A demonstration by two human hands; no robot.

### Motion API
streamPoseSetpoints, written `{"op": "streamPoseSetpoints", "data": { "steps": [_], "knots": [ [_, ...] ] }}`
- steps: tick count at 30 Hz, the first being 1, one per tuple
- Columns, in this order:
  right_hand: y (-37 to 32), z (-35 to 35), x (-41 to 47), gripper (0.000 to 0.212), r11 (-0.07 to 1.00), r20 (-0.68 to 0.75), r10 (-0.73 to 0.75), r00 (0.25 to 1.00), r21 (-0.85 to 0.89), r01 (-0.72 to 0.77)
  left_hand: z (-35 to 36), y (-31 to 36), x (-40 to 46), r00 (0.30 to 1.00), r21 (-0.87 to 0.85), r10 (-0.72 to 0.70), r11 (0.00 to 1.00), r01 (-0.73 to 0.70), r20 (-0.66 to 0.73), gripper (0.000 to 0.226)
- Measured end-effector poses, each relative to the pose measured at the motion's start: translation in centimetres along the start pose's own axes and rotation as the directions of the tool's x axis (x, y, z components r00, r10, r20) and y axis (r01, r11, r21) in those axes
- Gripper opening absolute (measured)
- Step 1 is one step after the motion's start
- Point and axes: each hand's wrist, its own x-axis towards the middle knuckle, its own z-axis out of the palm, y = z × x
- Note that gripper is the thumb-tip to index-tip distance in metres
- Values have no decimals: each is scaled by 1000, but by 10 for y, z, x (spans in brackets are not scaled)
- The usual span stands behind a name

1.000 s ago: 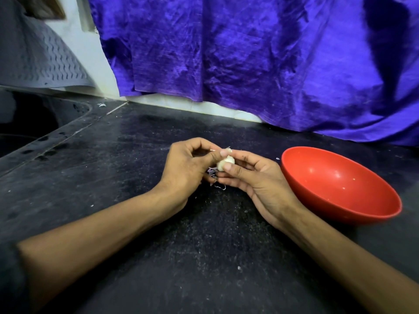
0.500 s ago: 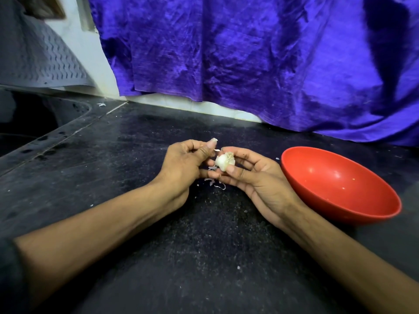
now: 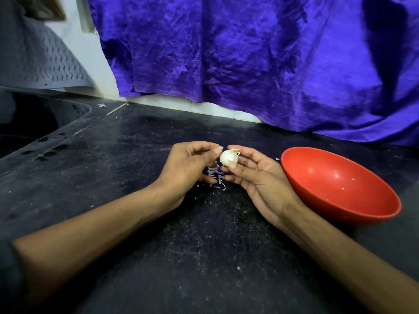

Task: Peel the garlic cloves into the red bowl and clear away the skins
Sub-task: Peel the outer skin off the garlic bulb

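Peeling step: garlic held above the desk, left of the red bowl.

The right hand [image 3: 256, 175] pinches the garlic [image 3: 228, 157] between thumb and fingertips; the left hand [image 3: 188, 168] has its fingers curled, tips at the garlic's left side. Pull each strip of skin away from the root end, let it drop onto the skins [image 3: 216, 177] on the desk [image 3: 113, 177], and release only bare cloves over the red bowl [image 3: 340, 184].

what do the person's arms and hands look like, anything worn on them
Both forearms are bare to the frame edge. The left hand and right hand wear no gloves, and no rings, watch or bracelets show. A dark sleeve edge appears near the left elbow.
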Motion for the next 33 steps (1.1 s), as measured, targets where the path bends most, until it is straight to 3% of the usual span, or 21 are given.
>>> {"op": "streamPoseSetpoints", "data": {
  "steps": [4, 11, 21, 26, 33],
  "knots": [
    [1, 1, -2, 36, 998, -6, -35, 999, -43, 35, 4, 0, -7, 995, -89, -55, 994, 62, 88, 25],
    [0, 5, -5, 32, 982, -27, -98, 995, -162, 93, 5, 1, -5, 990, -233, -142, 963, 136, -7, 15],
    [-1, 5, -4, 41, 997, 46, -4, 999, -71, 8, 3, -1, -2, 990, -139, -80, 988, 64, -114, 16],
    [-1, 4, -3, 33, 996, 46, -12, 999, -82, 16, 4, -1, -3, 996, -88, -38, 996, 31, -82, 16],
    [0, 3, -3, 38, 999, 5, 12, 1000, -45, -11, 0, -5, 2, 996, 68, -19, 997, 25, -90, 24]
  ]
}}
